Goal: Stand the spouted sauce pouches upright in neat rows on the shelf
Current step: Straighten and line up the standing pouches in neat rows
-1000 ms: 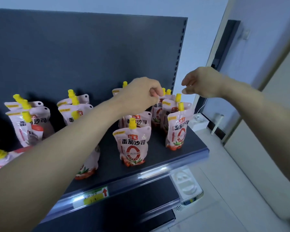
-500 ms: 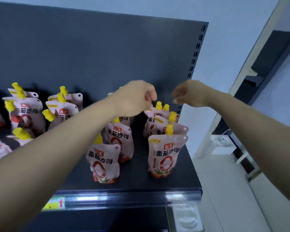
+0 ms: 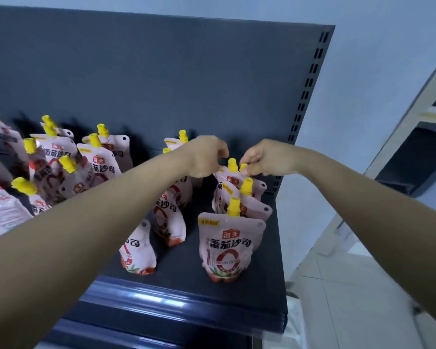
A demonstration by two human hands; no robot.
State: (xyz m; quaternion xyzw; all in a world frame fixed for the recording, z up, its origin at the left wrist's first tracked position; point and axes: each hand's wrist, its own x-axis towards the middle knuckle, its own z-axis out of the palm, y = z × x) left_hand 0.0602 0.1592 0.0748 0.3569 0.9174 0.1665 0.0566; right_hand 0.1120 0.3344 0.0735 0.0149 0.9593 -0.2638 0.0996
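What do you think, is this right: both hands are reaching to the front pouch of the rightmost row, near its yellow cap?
Not right. The head view shows the left hand and right hand at the rear pouches of that row, near their yellow caps; the front pouch stands untouched.

Glossy plastic-film sauce pouches (image 3: 228,245) with smooth yellow plastic caps (image 3: 233,207); matt dark metal shelf (image 3: 262,293), shinier front rail (image 3: 161,302).

Front middle pouch (image 3: 139,250) half behind the left forearm (image 3: 86,235)
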